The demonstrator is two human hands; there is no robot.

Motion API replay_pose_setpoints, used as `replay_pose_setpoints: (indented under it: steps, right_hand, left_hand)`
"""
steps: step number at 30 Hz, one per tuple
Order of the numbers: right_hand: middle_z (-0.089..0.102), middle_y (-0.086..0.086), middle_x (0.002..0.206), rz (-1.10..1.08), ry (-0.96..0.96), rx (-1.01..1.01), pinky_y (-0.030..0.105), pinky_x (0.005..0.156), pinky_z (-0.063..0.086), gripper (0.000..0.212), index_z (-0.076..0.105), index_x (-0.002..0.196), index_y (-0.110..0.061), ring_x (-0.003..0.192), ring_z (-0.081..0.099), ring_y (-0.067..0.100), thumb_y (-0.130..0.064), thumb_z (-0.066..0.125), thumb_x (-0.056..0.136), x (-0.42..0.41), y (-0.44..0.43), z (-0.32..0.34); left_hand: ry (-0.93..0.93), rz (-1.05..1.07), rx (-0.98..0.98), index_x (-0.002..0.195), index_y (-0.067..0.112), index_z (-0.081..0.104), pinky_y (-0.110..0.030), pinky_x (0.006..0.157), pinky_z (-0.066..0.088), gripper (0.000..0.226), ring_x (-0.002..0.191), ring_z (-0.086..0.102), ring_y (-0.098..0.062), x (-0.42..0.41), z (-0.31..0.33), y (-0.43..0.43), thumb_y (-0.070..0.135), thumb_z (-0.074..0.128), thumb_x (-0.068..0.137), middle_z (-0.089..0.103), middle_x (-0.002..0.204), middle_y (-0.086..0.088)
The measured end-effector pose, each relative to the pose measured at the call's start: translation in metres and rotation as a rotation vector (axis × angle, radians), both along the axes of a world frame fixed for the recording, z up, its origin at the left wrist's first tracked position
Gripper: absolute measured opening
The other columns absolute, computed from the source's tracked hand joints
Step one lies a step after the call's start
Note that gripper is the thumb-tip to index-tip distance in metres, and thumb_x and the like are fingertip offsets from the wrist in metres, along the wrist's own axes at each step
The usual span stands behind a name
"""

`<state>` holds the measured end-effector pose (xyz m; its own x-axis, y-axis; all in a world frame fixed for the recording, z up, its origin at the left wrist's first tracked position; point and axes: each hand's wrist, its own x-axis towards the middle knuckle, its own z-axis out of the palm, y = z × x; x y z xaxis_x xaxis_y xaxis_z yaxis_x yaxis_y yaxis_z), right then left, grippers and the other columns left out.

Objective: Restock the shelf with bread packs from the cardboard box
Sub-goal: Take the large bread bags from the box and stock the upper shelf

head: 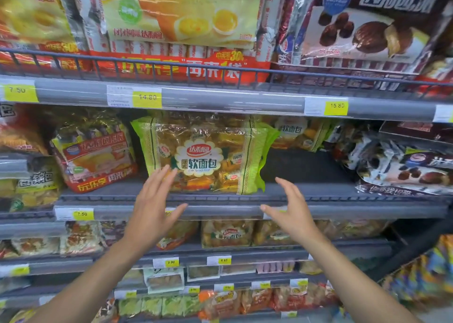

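Note:
A green-edged clear bread pack (204, 156) stands upright on the middle shelf (306, 190), leaning back against another pack of the same kind (294, 132) behind it to the right. My left hand (154, 207) is open just below the pack's lower left corner, fingertips in front of its wrapper. My right hand (290, 212) is open in front of the shelf edge, right of the pack and apart from it. Neither hand holds anything. The cardboard box is out of view.
A red-and-yellow cake pack (94, 156) leans left of the bread pack. Dark chocolate pie packs (402, 160) lie at the right. A bare stretch of shelf lies between the bread pack and those. Shelves above and below are full, with yellow price tags (147, 97) on the rails.

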<state>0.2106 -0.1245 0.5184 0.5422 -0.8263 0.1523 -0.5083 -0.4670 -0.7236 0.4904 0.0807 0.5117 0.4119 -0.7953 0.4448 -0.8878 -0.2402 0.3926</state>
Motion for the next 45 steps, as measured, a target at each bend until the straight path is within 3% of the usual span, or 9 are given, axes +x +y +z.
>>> replay_pose_setpoints:
  steps: [5, 12, 17, 21, 25, 28, 34, 41, 45]
  right_hand:
    - [0.026, -0.019, 0.157, 0.036, 0.051, -0.083, 0.029, 0.117, 0.023, 0.078, 0.034, 0.149, -0.041, 0.147, 0.019, 0.002, -0.054, 0.072, 0.083, -0.072, 0.022, -0.048]
    - [0.037, -0.013, 0.151, -0.092, 0.071, 0.001, 0.039, 0.117, 0.032, 0.074, 0.048, 0.142, -0.035, 0.143, 0.031, 0.006, -0.061, 0.069, 0.076, -0.18, 0.057, -0.126]
    - [0.032, -0.015, 0.154, -0.217, 0.142, 0.134, 0.035, 0.116, 0.034, 0.074, 0.045, 0.143, -0.038, 0.144, 0.026, -0.002, -0.054, 0.075, 0.078, -0.269, 0.088, -0.202]
    - [0.032, -0.016, 0.153, -0.312, 0.224, 0.228, 0.033, 0.117, 0.032, 0.076, 0.044, 0.146, -0.036, 0.144, 0.026, 0.0, -0.055, 0.074, 0.078, -0.334, 0.119, -0.264]
    - [0.038, -0.016, 0.149, -0.387, 0.25, 0.323, 0.03, 0.111, 0.037, 0.071, 0.045, 0.14, -0.046, 0.138, 0.039, 0.007, -0.062, 0.068, 0.075, -0.383, 0.145, -0.323]
    - [0.046, -0.011, 0.142, -0.411, 0.268, 0.358, 0.023, 0.108, 0.035, 0.071, 0.053, 0.138, -0.032, 0.131, 0.043, 0.006, -0.065, 0.065, 0.076, -0.419, 0.16, -0.38]
    - [0.054, -0.006, 0.139, -0.383, 0.387, 0.443, 0.01, 0.106, 0.03, 0.066, 0.055, 0.136, -0.029, 0.128, 0.05, 0.013, -0.044, 0.079, 0.077, -0.491, 0.176, -0.501]
    - [0.056, 0.01, 0.139, -0.278, 0.643, 0.493, 0.048, 0.086, 0.056, 0.084, 0.058, 0.138, -0.023, 0.121, 0.054, 0.033, -0.027, 0.089, 0.061, -0.557, 0.185, -0.636]
    - [0.038, 0.008, 0.156, -0.116, 0.888, 0.507, 0.052, 0.11, 0.04, 0.087, 0.043, 0.149, -0.03, 0.143, 0.034, 0.035, -0.037, 0.08, 0.07, -0.574, 0.177, -0.699]
  left_hand:
    - [-0.086, -0.235, 0.094, 0.16, 0.03, 0.024, -0.041, 0.124, 0.019, 0.085, 0.157, 0.007, -0.013, -0.058, -0.035, -0.018, 0.054, 0.066, 0.09, 0.014, 0.169, 0.009]
    - [-0.006, -0.572, 0.204, 0.154, 0.026, 0.039, -0.035, 0.125, 0.02, 0.074, 0.154, 0.021, -0.018, -0.157, -0.116, -0.051, 0.061, 0.054, 0.09, 0.026, 0.166, 0.003]
    - [0.087, -0.757, 0.293, 0.152, 0.024, 0.04, -0.034, 0.122, 0.023, 0.078, 0.15, 0.026, -0.017, -0.238, -0.189, -0.064, 0.054, 0.067, 0.086, 0.028, 0.163, 0.004]
    - [0.187, -0.835, 0.409, 0.154, 0.033, 0.035, -0.044, 0.12, 0.032, 0.078, 0.151, 0.025, -0.016, -0.295, -0.255, -0.06, 0.051, 0.07, 0.086, 0.029, 0.163, 0.003]
    - [0.25, -0.877, 0.529, 0.151, 0.035, 0.036, -0.033, 0.117, 0.029, 0.071, 0.148, 0.029, -0.015, -0.346, -0.322, -0.053, 0.055, 0.063, 0.088, 0.032, 0.162, 0.007]
    - [0.271, -0.906, 0.657, 0.148, 0.033, 0.037, -0.042, 0.115, 0.04, 0.072, 0.146, 0.037, -0.021, -0.381, -0.383, -0.045, 0.055, 0.063, 0.085, 0.041, 0.156, 0.002]
    - [0.286, -0.929, 0.887, 0.153, 0.03, 0.038, -0.038, 0.116, 0.038, 0.077, 0.146, 0.036, -0.02, -0.452, -0.502, -0.02, 0.053, 0.06, 0.082, 0.038, 0.159, 0.003]
    - [0.31, -0.894, 1.129, 0.158, 0.029, 0.023, -0.037, 0.112, 0.041, 0.085, 0.151, 0.027, -0.017, -0.532, -0.637, 0.007, 0.052, 0.066, 0.088, 0.025, 0.164, 0.005]
    - [0.339, -0.803, 1.259, 0.161, 0.025, 0.016, -0.038, 0.114, 0.038, 0.092, 0.153, 0.022, -0.019, -0.565, -0.696, 0.015, 0.047, 0.069, 0.088, 0.019, 0.167, 0.002]
